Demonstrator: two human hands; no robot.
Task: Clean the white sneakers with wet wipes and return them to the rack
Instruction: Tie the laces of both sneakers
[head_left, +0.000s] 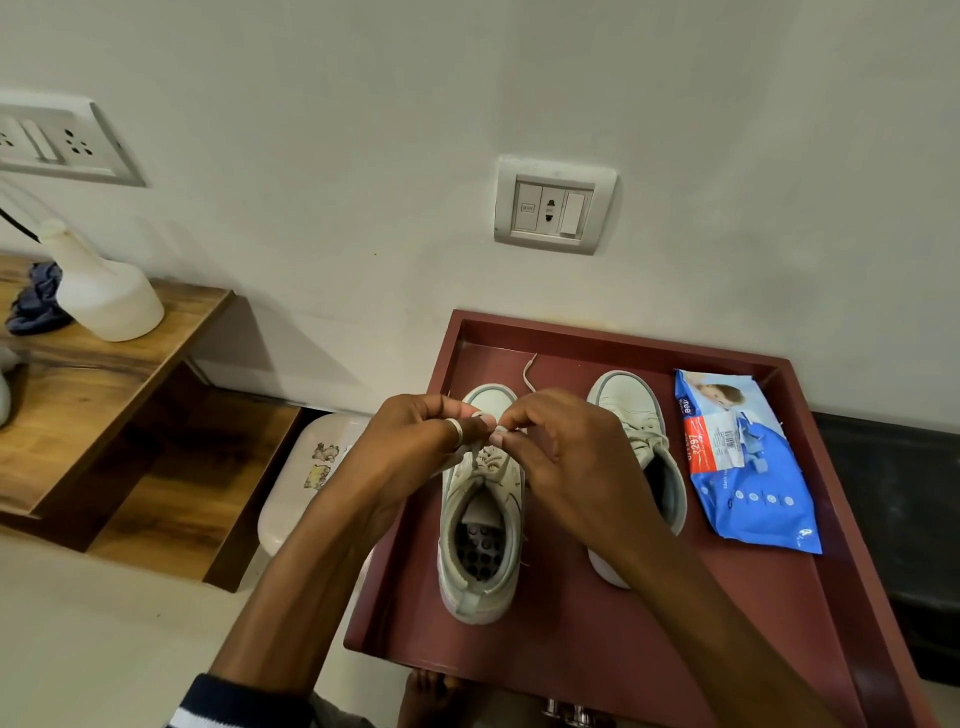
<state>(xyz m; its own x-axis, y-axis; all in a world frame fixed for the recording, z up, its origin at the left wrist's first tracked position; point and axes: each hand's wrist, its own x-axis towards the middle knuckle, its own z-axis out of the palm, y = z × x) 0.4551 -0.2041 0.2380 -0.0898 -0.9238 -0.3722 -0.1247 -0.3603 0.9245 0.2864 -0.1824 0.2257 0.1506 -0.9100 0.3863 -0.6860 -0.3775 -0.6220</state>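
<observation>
1. Head view, edges: a dark red tray (878, 545) with a raised rim stands against the white wall, its far rim touching or just short of it. On the person's left the tray's edge drops to a pale floor; on the right a black surface (893, 493) runs beside it.
2. Head view, room on the tray: two white sneakers stand side by side, toes toward the wall, with a strip of bare tray between them. The sneaker under the hands (480, 561) sits near the tray's left edge. The second sneaker (623, 400) sits near the middle, partly hidden by the right forearm. A blue wet wipes pack (753, 499) lies flat just right of it, near the right rim. The front part of the tray is bare.
3. Head view, surroundings: a white stool (301, 478) with stickers stands just left of the tray. Further left is a wooden shelf (104, 364) bearing a white bottle (109, 296) and a blue cloth (36, 306). A wall socket (553, 208) is above the tray.
4. Head view, grip: the left hand (410, 441) and right hand (561, 447) meet over the front of the nearer sneaker, fingers curled, thumbs almost touching. Each pinches the lace (527, 371) between thumb and fingertips; one loose end rises toward the wall. A ring (456, 431) is on the left thumb.
</observation>
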